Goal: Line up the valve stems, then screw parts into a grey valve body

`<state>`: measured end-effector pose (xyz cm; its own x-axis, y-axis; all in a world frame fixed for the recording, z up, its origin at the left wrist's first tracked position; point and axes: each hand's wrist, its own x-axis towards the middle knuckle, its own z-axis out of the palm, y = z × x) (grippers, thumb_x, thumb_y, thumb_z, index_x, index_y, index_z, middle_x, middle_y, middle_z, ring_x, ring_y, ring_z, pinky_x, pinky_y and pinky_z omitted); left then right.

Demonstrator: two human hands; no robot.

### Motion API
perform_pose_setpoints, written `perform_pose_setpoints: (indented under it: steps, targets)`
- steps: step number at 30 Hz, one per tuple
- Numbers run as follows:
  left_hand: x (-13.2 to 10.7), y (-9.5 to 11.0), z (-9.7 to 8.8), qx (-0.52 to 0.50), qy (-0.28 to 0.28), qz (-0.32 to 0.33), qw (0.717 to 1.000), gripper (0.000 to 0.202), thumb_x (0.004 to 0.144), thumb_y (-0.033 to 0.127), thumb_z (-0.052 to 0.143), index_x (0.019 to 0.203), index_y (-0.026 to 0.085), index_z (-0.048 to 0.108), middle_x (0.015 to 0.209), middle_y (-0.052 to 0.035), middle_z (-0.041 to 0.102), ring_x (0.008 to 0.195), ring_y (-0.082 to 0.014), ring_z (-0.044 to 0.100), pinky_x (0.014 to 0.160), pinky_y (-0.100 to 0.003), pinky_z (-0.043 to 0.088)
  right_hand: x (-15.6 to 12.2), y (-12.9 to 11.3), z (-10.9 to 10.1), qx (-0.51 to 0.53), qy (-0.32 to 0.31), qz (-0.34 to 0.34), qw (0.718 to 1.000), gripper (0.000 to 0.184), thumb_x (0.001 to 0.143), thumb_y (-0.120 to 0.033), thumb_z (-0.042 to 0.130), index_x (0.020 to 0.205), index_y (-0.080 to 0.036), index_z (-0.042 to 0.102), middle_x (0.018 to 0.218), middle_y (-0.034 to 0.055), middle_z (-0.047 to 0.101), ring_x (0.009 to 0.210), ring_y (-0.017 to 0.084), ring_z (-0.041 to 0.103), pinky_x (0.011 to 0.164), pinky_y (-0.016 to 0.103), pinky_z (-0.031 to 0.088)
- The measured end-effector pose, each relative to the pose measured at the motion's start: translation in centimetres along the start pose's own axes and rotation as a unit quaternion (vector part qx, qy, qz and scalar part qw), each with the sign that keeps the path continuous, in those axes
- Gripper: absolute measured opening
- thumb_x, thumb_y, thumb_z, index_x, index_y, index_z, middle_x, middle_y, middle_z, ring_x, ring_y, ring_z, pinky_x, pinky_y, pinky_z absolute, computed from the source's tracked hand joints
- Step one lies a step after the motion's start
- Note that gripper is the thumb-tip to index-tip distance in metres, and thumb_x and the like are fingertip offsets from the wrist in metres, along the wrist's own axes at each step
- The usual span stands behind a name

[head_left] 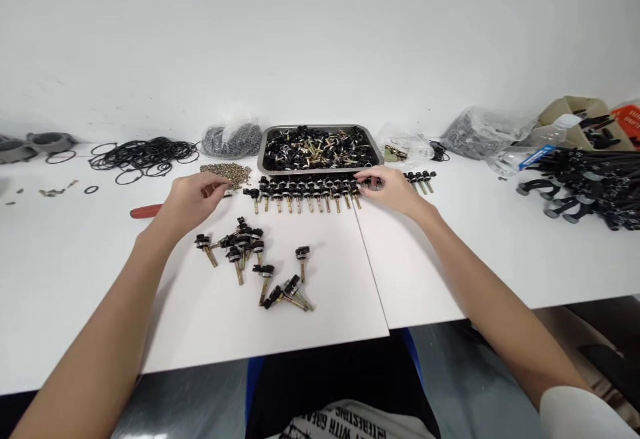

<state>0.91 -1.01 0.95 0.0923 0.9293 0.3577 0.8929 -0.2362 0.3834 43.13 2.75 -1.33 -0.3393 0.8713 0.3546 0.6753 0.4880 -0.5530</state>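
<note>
My left hand [197, 199] hovers beside a pile of small brass pieces [230, 174], thumb and fingertips pinched together; whatever they hold is too small to make out. A row of black-headed metal shafts [300, 189] lies closely packed along the front of a metal tray. At the right part of this row, my right hand [387, 189] has its thumb and forefinger closed around the head of one shaft [357, 198], partly hidden by the fingers. Nearer to me, a loose group of similar shafts [243, 242] lies scattered on the white table [340, 279].
The metal tray [320, 171] is heaped with more black-headed shafts. Left are black rubber rings [145, 156], a bag of dark small parts [231, 139] and a red handle [145, 211]. Right are plastic bags [480, 132], a bottle [547, 139], a beige bin [565, 109] and black cables [595, 186].
</note>
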Motion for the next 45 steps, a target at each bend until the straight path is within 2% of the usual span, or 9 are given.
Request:
perform_pose_setpoints:
  steps: [10, 16, 18, 22, 25, 32, 38, 42, 45]
  targets:
    - [0.1, -1.0, 0.4, -0.009, 0.024, 0.026, 0.999, 0.030, 0.085, 0.038, 0.052, 0.092, 0.020, 0.075, 0.089, -0.0043, 0.074, 0.067, -0.0161, 0.059, 0.069, -0.030, 0.051, -1.3, 1.3, -1.0, -0.091, 0.050, 0.056, 0.993, 0.024, 0.088, -0.025, 0.057, 0.098, -0.018, 0.078, 0.082, 0.0050, 0.075, 0.064, 0.018, 0.062, 0.065, 0.031, 0.044]
    - [0.1, -0.3, 0.1, -0.015, 0.009, 0.001, 1.000, 0.035, 0.084, 0.039, 0.050, 0.094, 0.018, 0.075, 0.092, -0.0071, 0.075, 0.071, -0.0172, 0.061, 0.073, -0.030, 0.051, -1.9, -4.0, -0.3, 0.025, 0.096, -0.001, 0.995, 0.022, 0.091, -0.032, 0.058, 0.091, -0.019, 0.075, 0.082, 0.0047, 0.074, 0.068, 0.017, 0.062, 0.065, 0.030, 0.047]
    - [0.1, -0.1, 0.0, -0.015, 0.005, 0.002, 1.000, 0.037, 0.084, 0.040, 0.049, 0.096, 0.017, 0.076, 0.093, -0.0081, 0.075, 0.071, -0.0171, 0.061, 0.073, -0.030, 0.051, -2.5, -7.3, 0.3, 0.075, 0.029, -0.023, 0.996, 0.023, 0.092, -0.036, 0.058, 0.095, -0.021, 0.075, 0.089, 0.0058, 0.073, 0.073, 0.018, 0.063, 0.065, 0.031, 0.049]
    - [0.0, 0.1, -0.1, -0.015, -0.001, -0.008, 1.000, 0.038, 0.085, 0.039, 0.049, 0.097, 0.016, 0.076, 0.094, -0.0084, 0.075, 0.069, -0.0164, 0.060, 0.072, -0.030, 0.051, -4.1, -12.6, 2.5, 0.120, -0.210, -0.063, 0.968, 0.027, 0.091, -0.037, 0.063, 0.114, -0.025, 0.070, 0.115, 0.0071, 0.069, 0.082, 0.019, 0.065, 0.069, 0.033, 0.053]
    - [0.0, 0.1, -0.2, -0.019, 0.004, -0.004, 1.000, 0.037, 0.085, 0.039, 0.049, 0.098, 0.016, 0.076, 0.094, -0.0084, 0.075, 0.070, -0.0164, 0.060, 0.072, -0.029, 0.051, -4.8, -13.7, 4.6, 0.123, -0.269, -0.082, 0.952, 0.029, 0.090, -0.029, 0.066, 0.118, -0.023, 0.067, 0.119, 0.0088, 0.066, 0.091, 0.021, 0.066, 0.076, 0.035, 0.053]
    - [0.2, -0.8, 0.1, -0.028, 0.014, 0.020, 0.999, 0.037, 0.086, 0.040, 0.050, 0.097, 0.016, 0.076, 0.089, -0.0086, 0.074, 0.066, -0.0160, 0.058, 0.066, -0.028, 0.050, -4.4, -11.6, 5.9, 0.161, -0.236, -0.051, 0.957, 0.014, 0.089, -0.024, 0.068, 0.102, -0.020, 0.074, 0.103, 0.0067, 0.071, 0.091, 0.019, 0.066, 0.083, 0.034, 0.054]
    - [0.3, -1.3, 0.3, -0.023, 0.017, 0.026, 0.999, 0.032, 0.085, 0.038, 0.051, 0.094, 0.019, 0.076, 0.089, -0.0068, 0.074, 0.069, -0.0164, 0.060, 0.069, -0.028, 0.051, -4.0, -7.6, -0.1, 0.200, -0.142, 0.042, 0.969, 0.030, 0.085, -0.040, 0.071, 0.108, -0.022, 0.076, 0.104, 0.0067, 0.074, 0.077, 0.017, 0.071, 0.076, 0.037, 0.060]
    - [0.3, -1.1, 0.2, -0.014, 0.007, 0.020, 1.000, 0.032, 0.085, 0.039, 0.051, 0.095, 0.021, 0.076, 0.090, -0.0064, 0.074, 0.070, -0.0176, 0.061, 0.071, -0.029, 0.051, -2.9, -3.6, -4.4, 0.178, -0.008, 0.114, 0.977, 0.040, 0.071, -0.037, 0.082, 0.104, -0.016, 0.075, 0.077, 0.0056, 0.075, 0.073, 0.022, 0.072, 0.077, 0.039, 0.060]
    - [0.3, -1.3, 0.2, -0.012, 0.006, 0.021, 1.000, 0.032, 0.086, 0.039, 0.052, 0.097, 0.021, 0.075, 0.093, -0.0065, 0.075, 0.072, -0.0178, 0.062, 0.072, -0.030, 0.051, -1.5, -1.2, -5.4, 0.128, 0.015, 0.125, 0.984, 0.033, 0.068, -0.031, 0.081, 0.096, -0.014, 0.075, 0.072, 0.0059, 0.074, 0.067, 0.021, 0.070, 0.067, 0.036, 0.059]
